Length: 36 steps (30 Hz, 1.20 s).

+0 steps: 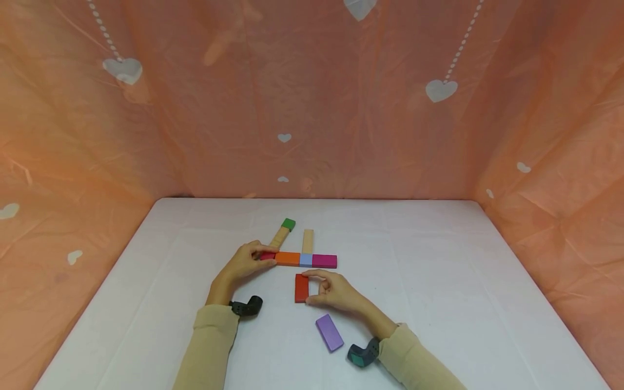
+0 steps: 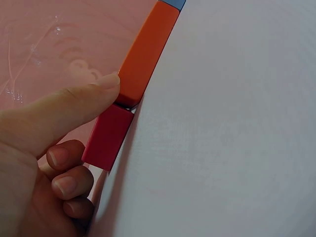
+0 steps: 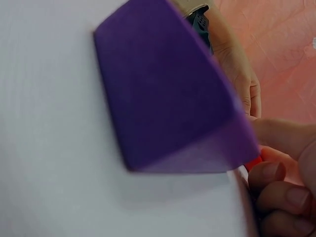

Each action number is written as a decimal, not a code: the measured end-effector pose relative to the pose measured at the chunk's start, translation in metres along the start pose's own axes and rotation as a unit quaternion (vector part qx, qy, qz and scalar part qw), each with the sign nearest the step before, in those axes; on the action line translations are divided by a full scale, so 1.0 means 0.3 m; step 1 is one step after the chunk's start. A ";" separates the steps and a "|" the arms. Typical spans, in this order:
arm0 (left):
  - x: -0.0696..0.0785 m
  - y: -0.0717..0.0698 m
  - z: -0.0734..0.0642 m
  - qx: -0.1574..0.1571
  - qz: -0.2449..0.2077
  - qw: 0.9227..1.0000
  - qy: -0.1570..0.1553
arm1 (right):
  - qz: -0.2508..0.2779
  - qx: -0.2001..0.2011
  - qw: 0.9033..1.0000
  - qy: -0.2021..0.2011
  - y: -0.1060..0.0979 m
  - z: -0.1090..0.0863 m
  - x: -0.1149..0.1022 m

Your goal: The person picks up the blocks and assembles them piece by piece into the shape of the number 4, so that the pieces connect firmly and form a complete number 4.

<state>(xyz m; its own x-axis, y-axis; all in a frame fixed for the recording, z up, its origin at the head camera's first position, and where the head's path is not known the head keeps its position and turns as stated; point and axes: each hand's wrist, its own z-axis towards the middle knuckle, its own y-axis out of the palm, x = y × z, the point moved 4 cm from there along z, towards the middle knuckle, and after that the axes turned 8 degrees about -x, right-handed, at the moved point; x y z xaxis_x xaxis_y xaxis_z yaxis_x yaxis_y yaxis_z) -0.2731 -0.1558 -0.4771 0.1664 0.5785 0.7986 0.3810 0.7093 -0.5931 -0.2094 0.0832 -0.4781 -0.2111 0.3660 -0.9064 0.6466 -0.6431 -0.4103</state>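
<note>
A straight row of wooden blocks lies on the table: a crimson block [image 2: 107,138], an orange block [image 1: 287,259], a light blue block [image 1: 306,260] and a magenta block [image 1: 324,261]. My left hand [image 1: 245,262] pinches the orange block at its left end, where it meets the crimson one; the thumb tip shows there in the left wrist view. Just in front of the row, my right hand [image 1: 336,292] holds a red block [image 1: 301,288] by its far and near ends. That block is mostly hidden behind a purple block [image 3: 163,89] in the right wrist view.
Two plain wood strips run back from the row, one slanted [image 1: 280,238] and one upright in view [image 1: 308,241]. A green block [image 1: 288,224] tops the slanted strip. The purple block lies near the right wrist. An orange curtain [image 1: 312,108] surrounds the white table [image 1: 414,260].
</note>
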 end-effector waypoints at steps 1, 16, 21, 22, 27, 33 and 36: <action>0.000 0.000 0.000 0.000 -0.001 1.000 0.000 | 0.000 0.001 1.000 0.001 0.000 0.001 0.001; 0.003 -0.003 -0.001 0.001 -0.002 1.000 0.004 | 0.001 0.002 1.000 0.029 -0.006 0.009 -0.002; 0.006 -0.003 -0.004 0.001 -0.006 1.000 0.010 | 0.007 -0.001 1.000 0.025 -0.008 0.010 0.000; 0.007 -0.003 -0.005 0.001 -0.004 1.000 0.012 | 0.009 -0.001 1.000 0.025 -0.009 0.010 0.000; 0.006 -0.001 -0.004 0.003 -0.003 1.000 0.021 | 0.011 -0.001 1.000 0.028 -0.010 0.011 -0.001; 0.005 0.000 -0.003 0.001 -0.013 1.000 0.019 | 0.014 0.000 0.999 0.031 -0.009 0.012 0.000; 0.006 -0.001 -0.003 0.001 -0.015 1.000 0.018 | 0.015 0.000 0.999 0.032 -0.010 0.012 0.001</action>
<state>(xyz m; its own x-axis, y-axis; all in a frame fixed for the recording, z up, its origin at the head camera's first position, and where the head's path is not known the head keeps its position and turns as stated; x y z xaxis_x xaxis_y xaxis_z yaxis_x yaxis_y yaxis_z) -0.2720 -0.1554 -0.4753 0.1878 0.5426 0.8187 0.3851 0.7261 -0.5696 -0.2139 0.0828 -0.4776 -0.1442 0.3900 -0.9094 0.6515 -0.6543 -0.3839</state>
